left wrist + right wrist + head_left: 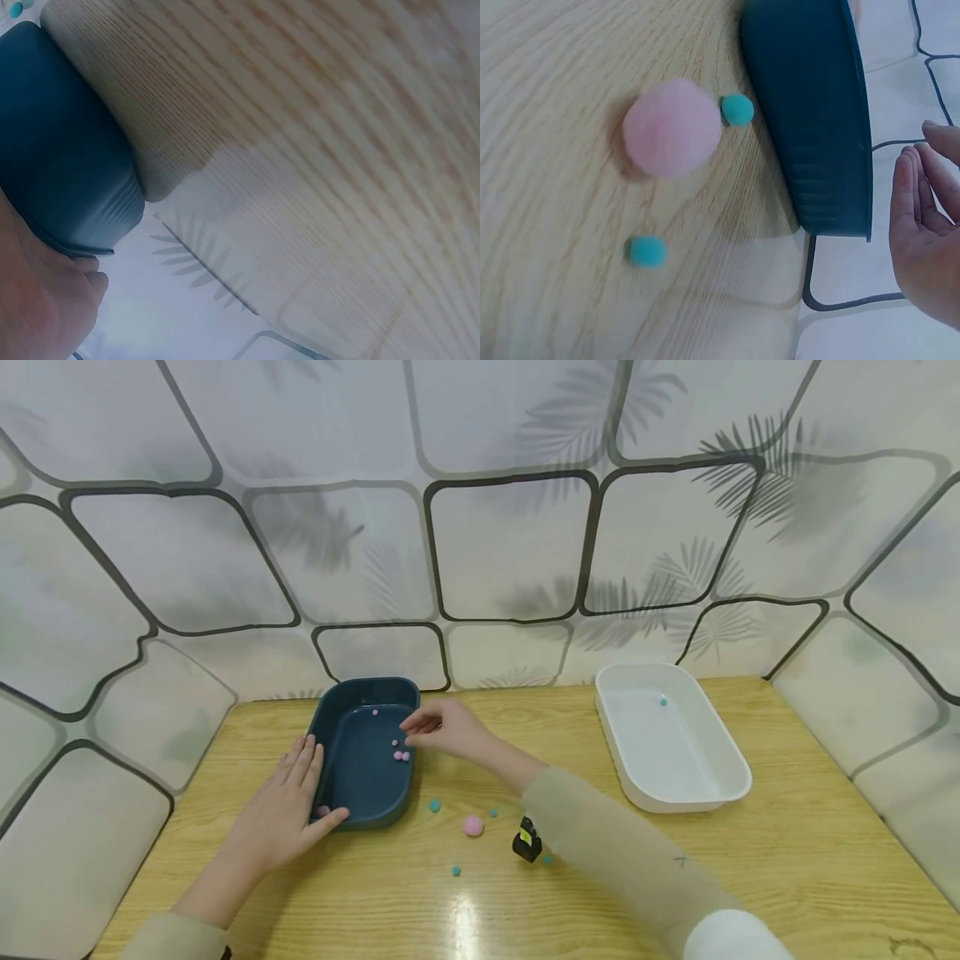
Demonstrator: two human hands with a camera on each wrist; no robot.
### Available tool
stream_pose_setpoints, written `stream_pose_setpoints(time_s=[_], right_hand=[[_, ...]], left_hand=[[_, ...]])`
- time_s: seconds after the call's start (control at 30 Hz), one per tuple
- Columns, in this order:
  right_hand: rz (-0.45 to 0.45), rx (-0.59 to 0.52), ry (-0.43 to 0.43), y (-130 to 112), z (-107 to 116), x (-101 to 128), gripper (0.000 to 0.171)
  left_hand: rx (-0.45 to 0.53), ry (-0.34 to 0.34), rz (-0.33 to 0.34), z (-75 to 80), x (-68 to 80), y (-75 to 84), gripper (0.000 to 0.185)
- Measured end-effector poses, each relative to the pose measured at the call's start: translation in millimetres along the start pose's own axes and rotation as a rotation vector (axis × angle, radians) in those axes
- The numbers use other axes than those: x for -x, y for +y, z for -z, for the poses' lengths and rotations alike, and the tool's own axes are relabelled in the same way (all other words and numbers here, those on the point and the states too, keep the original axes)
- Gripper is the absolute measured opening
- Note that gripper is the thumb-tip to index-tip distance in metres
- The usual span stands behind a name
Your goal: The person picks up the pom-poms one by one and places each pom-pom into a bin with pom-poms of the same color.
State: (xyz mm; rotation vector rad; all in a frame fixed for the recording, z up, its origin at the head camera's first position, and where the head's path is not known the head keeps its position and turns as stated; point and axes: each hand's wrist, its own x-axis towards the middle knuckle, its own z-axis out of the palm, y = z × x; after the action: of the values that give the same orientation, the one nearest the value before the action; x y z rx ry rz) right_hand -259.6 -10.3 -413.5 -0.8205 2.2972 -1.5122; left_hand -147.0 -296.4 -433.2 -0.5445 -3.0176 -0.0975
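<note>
Nearest the wearer, a black clip-like item (527, 840) stands on the wooden surface (787, 860) at about 6 o'clock, w/ small teal pom-poms around it: one (456, 870) at its 8 o'clock, one (434, 806) further out at 10. The big pink pom-pom (473, 825) sits just left of the clip; the right wrist view shows it (673, 127) next to a teal one (737, 109), close by the wall of the dark blue tray (817, 112).

Left hand (288, 810) lies flat at the tray's (341, 710) near-left corner, fingers straight along the 9 o'clock wall, thumb at the rim. No grip there, just bracing.

Right hand (442, 727) hovers over the tray's 3 o'clock rim, fingertips drawn together. The head view is too small to tell if anything is pinched; the wrist view shows the fingers (911, 195) fairly straight and bare, so probably holding nothing. Small pink pom-poms (401, 755) lie inside the tray just below the fingertips, one more (375, 712) near the far end.

Far right, at 2 o'clock, the white tray (720, 793) holds a single teal pom-pom (663, 701).

Judging by the sort so far (pink to blue tray, teal to white), doing this step well means: open the fingers low over the tray so nothing bounces out, keep the left hand steadying the wall, then go for the big pink one at the tray's 4 o'clock w/ a light pinch, since these are soft and roll easily.
</note>
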Motion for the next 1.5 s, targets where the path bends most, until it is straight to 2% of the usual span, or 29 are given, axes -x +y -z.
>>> stream_pose_setpoints(time_s=[0.27, 0.6, 0.8, 1.07, 1.5], right_hand=[[-0.002, 0.001, -0.04, 10, 18, 24, 0.024], [0.01, 0.064, -0.119, 27, 34, 50, 0.024], [-0.006, 0.083, -0.174, 33, 37, 62, 0.025], [-0.038, 0.031, -0.257, 41, 37, 76, 0.032], [-0.089, 0.017, -0.317, 54, 31, 86, 0.037]], left_hand=[[-0.016, 0.001, -0.006, 1.2, -0.3, 0.9, 0.107], [-0.021, 0.002, 0.007, 0.2, 0.3, 0.4, 0.111], [-0.027, 0.007, 0.006, 0.1, 0.3, 0.9, 0.112], [-0.026, 0.008, 0.008, 1.8, 0.0, 2.4, 0.113], [0.003, -0.001, 0.018, -0.6, 0.3, 0.9, 0.114]])
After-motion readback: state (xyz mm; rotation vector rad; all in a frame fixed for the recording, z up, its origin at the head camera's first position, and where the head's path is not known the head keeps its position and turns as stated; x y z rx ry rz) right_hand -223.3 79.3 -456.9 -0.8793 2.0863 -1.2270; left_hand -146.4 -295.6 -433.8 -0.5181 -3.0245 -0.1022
